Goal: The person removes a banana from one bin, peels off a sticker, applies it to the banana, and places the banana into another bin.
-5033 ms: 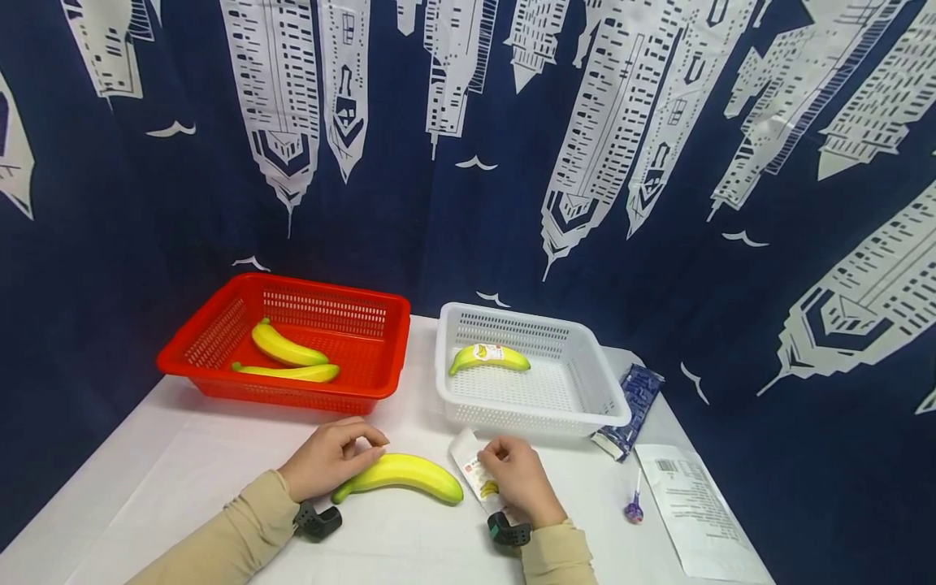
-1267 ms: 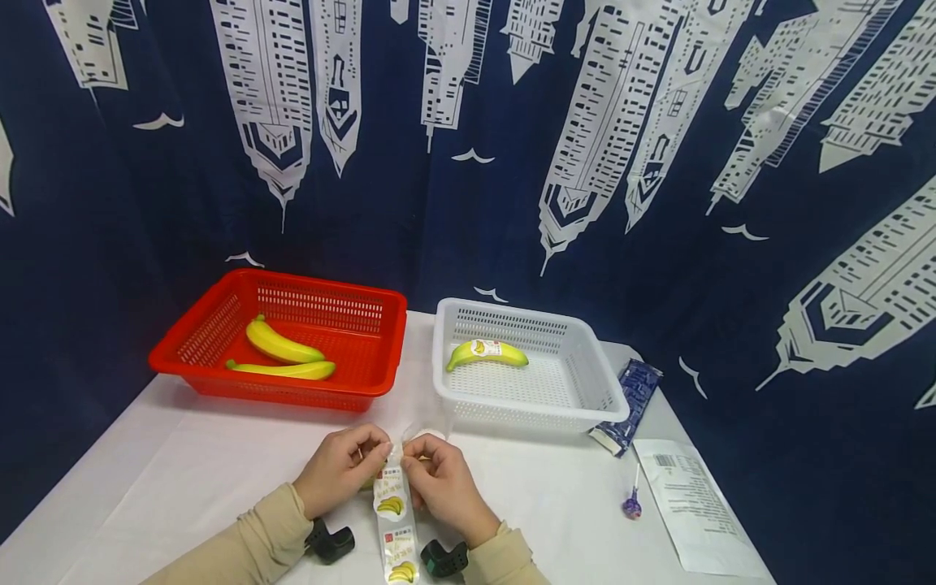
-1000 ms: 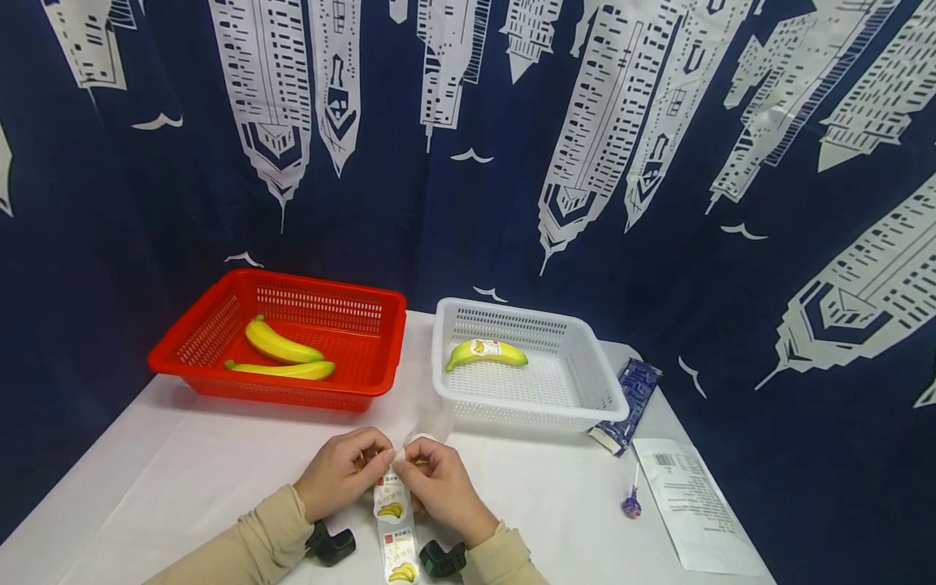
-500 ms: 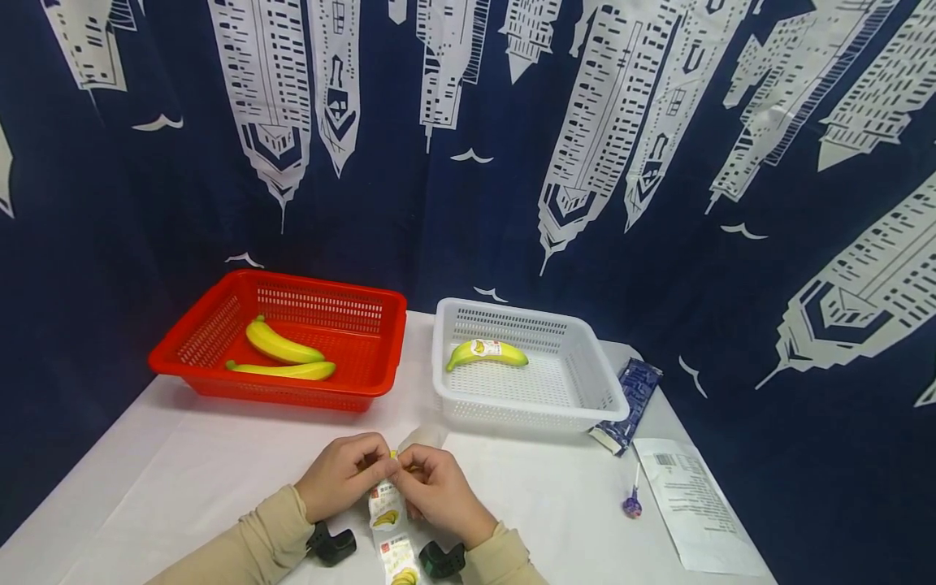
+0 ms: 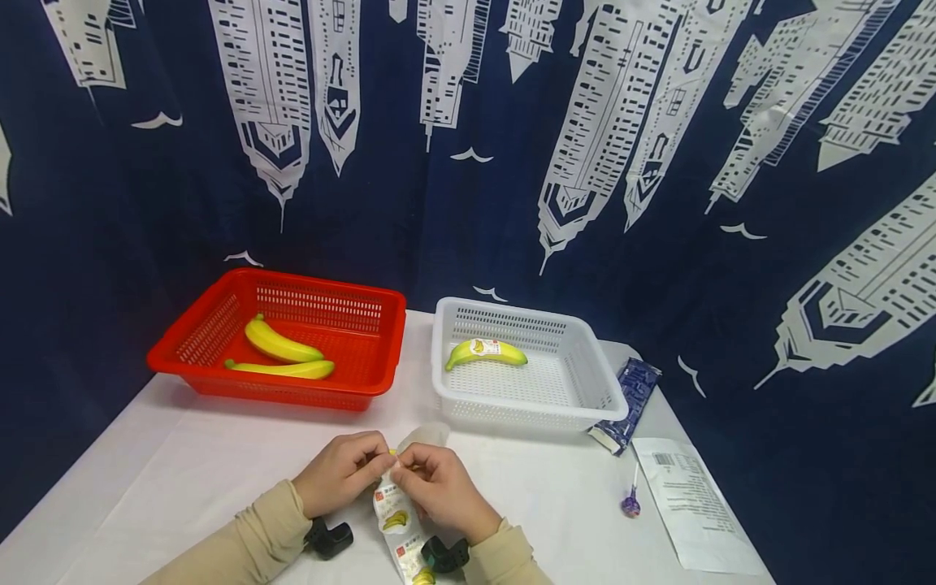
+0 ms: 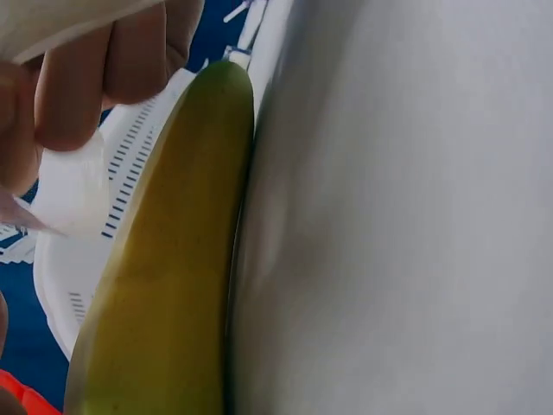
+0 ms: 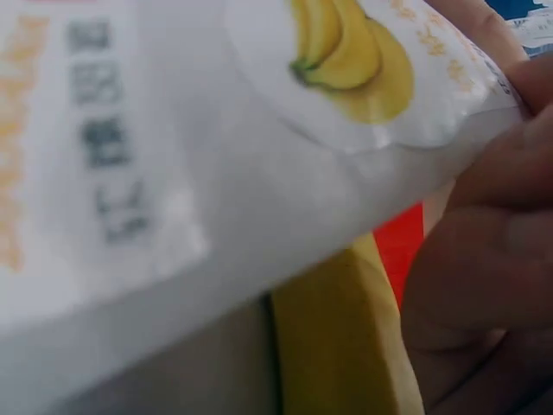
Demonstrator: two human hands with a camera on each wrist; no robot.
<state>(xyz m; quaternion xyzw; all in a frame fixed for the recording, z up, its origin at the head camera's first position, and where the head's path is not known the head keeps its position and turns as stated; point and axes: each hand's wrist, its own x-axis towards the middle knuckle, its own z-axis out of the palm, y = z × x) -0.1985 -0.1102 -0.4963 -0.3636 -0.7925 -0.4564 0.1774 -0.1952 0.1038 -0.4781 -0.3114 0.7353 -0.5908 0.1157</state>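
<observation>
A strip of banana-printed stickers [image 5: 396, 517] hangs between my two hands, its lower end sloping toward the front edge. My left hand [image 5: 344, 473] and right hand [image 5: 446, 489] meet at the top of the strip, and both pinch it with thumb and fingertips. The sticker print [image 7: 354, 52] is large in the right wrist view. Under the hands lies a banana [image 6: 177, 251], plain in the left wrist view but almost wholly hidden in the head view. What the fingertips do at the sticker's edge is too small to tell.
A red basket [image 5: 274, 394] with two bananas stands back left. Beside it, a white basket [image 5: 526, 413] holds a banana [image 5: 488, 353] with a sticker on it. At the right lie a blue packet [image 5: 630, 402], a lollipop [image 5: 630, 504] and a white printed sheet [image 5: 695, 504].
Since the oldest frame, my right hand has brought the strip left over the banana, to my left hand. Lately the fingertips have drawn together, and the strip's lower end has swung right.
</observation>
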